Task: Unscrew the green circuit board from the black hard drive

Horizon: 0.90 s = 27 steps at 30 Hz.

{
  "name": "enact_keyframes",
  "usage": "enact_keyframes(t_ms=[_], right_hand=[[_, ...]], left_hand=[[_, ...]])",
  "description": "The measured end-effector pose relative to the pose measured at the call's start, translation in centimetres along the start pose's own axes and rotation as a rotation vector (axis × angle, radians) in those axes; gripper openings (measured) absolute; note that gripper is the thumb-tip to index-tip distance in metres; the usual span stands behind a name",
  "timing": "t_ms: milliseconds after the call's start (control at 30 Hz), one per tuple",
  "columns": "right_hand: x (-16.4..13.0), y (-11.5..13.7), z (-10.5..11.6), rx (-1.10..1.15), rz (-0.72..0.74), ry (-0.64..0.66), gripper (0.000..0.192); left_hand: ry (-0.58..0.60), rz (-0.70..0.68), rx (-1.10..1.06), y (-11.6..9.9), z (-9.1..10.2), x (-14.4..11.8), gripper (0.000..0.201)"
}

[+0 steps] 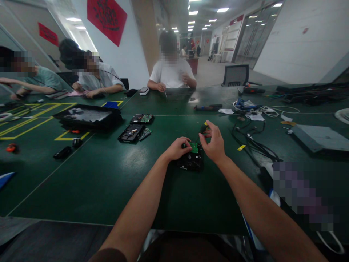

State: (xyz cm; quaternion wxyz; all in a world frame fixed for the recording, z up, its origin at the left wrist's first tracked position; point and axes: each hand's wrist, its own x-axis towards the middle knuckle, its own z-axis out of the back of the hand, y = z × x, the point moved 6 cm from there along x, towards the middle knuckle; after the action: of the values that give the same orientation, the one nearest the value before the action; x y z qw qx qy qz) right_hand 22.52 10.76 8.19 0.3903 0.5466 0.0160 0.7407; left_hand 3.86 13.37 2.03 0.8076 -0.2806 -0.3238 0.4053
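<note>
The hard drive (190, 161) lies flat on the green counter (131, 196), directly in front of the person, between the two hands; its green circuit board (194, 147) faces up at the far end, with black casing nearer the body. The left hand (176, 149) reaches in from the left, its fingers (186, 140) touching the drive beside the board, the thumb over the board's left edge; whether they clamp it or merely rest there cannot be told. The right hand (215, 143) grasps a screwdriver (203, 128) with a dark, yellow-ended handle, fingertips and thumb closed around it; the tool stands roughly upright over the board's far right side, though its tip is too small to place exactly.

A white mark on the casing is too small to read; dark brush-like characters on the large red sheet (107, 20) and the smaller red sheet (48, 33) are too blurred to make out; a yellow tag (241, 147) lies right of the right hand, beside black cables (247, 135), its writing, if any, indistinct.
</note>
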Motion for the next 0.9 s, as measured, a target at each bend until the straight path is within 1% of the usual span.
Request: enact_keyframes(t_ms=[367, 467, 567, 733, 900], right_hand=[[-0.01, -0.02, 0.09, -0.011, 0.002, -0.003, 0.064], [0.07, 0.2, 0.02, -0.008, 0.02, 0.023, 0.065], [0.07, 0.33, -0.11, 0.002, 0.029, 0.043, 0.067], [0.02, 0.23, -0.09, -0.012, 0.03, 0.028, 0.069], [-0.02, 0.01, -0.22, 0.014, 0.009, 0.035, 0.067]], left_hand=[[-0.005, -0.022, -0.009, 0.05, -0.09, 0.07, 0.008], [-0.002, -0.025, -0.014, 0.08, -0.1, 0.08, 0.007], [-0.003, -0.014, -0.009, 0.13, -0.08, 0.07, 0.007], [-0.005, -0.017, -0.016, 0.02, -0.07, 0.07, 0.007], [-0.007, 0.004, -0.026, 0.13, -0.13, 0.05, 0.008]])
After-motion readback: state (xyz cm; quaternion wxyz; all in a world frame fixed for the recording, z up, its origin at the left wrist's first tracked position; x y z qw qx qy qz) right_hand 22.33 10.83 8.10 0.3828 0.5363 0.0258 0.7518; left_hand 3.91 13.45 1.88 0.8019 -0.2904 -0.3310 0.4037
